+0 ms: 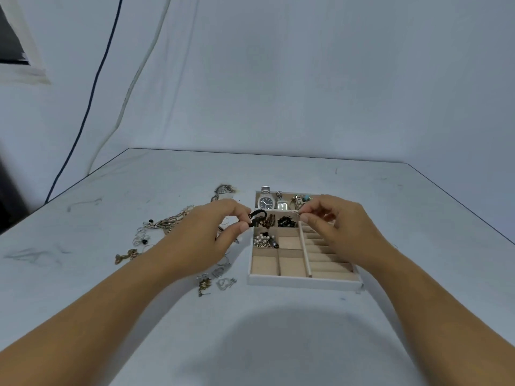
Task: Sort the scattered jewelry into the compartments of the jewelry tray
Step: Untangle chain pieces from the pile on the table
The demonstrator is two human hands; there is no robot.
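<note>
Your left hand (200, 235) pinches a black braided band (257, 215), your right hand (334, 227) a thin piece (296, 213), possibly wire; slacken either grip over the jewelry tray (303, 284) and it misfiles.

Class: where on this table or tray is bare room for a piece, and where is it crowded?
Free: the jewelry tray's two near-left compartments; the table right of and in front of it. Crowded: scattered jewelry left of the tray; over its far rows, left hand pinching a black band, right hand a thin piece.

Black band (257, 217) in left hand (206, 232)
</note>
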